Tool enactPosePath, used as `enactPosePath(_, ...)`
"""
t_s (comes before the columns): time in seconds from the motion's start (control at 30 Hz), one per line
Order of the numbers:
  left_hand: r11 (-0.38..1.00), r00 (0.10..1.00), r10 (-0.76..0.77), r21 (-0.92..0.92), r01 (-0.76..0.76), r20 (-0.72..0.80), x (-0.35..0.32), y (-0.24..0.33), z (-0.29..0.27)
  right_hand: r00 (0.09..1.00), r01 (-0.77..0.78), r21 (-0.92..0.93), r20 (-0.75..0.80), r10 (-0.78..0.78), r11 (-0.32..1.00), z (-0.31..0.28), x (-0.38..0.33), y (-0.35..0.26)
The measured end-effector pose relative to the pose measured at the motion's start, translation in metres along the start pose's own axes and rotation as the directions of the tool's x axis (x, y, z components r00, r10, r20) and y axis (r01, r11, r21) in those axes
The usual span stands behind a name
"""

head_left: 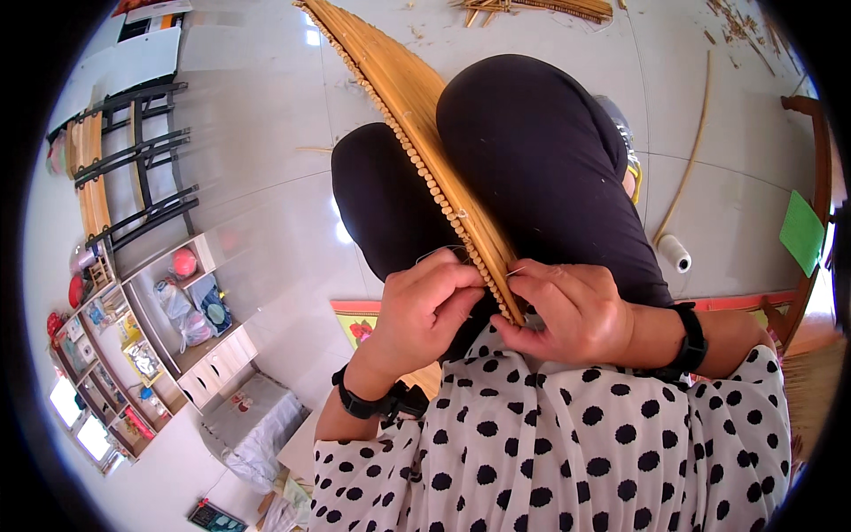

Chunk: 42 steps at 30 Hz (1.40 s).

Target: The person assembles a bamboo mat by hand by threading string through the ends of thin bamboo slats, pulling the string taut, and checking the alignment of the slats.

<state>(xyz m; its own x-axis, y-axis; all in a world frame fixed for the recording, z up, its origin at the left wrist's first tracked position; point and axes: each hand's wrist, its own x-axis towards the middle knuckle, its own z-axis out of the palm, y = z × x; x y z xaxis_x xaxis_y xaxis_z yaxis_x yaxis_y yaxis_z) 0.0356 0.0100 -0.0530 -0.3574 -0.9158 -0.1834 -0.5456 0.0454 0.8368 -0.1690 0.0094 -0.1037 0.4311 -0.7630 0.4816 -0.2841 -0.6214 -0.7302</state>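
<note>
A long panel of tan reed stalks (403,80), laid side by side with round cut ends lined along its left edge, lies slantwise across my lap. Its near tip comes between my hands. My left hand (430,306) is closed at the row of ends, thumb and fingers pinched, with a fine pale thread (434,248) looping over its fingers. On the other side, my right hand (567,310) grips the panel's near tip between thumb and fingers. Something thin and light shows at its index fingertip, too small to name. Small white ties dot the panel higher up.
On the floor to the right are a white thread spool (675,254) and one long bent reed (690,168). More reed stalks (567,7) and scraps (749,35) lie at the far side. A black metal-framed rack (133,168) and shelves (199,319) stand left.
</note>
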Motion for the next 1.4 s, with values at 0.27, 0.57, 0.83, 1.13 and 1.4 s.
enactPosePath(0.27,0.998,0.995,0.022,0.057,-0.028,0.101,-0.001,0.0,-0.01,0.998,0.005,0.018,-0.064,-0.004,1.0,0.004,-0.004,0.003)
enactPosePath(0.57,0.998,0.984,0.063,-0.005,-0.063,0.164,-0.001,-0.01,-0.015,0.998,0.01,0.054,-0.059,-0.007,0.998,0.003,-0.007,0.008)
enactPosePath(0.83,0.998,0.975,0.048,-0.049,-0.038,0.218,-0.002,-0.011,-0.018,0.996,0.028,0.063,-0.083,-0.023,0.998,0.003,-0.007,0.01)
enactPosePath(1.13,0.992,0.971,-0.004,-0.121,0.034,0.24,-0.007,-0.014,-0.019,0.993,0.024,0.077,-0.115,-0.015,0.997,0.007,-0.009,0.012)
enactPosePath(1.4,0.995,0.987,-0.029,-0.086,0.044,0.161,-0.009,-0.014,-0.01,0.992,0.027,0.12,-0.129,-0.012,0.992,0.007,-0.008,0.015)
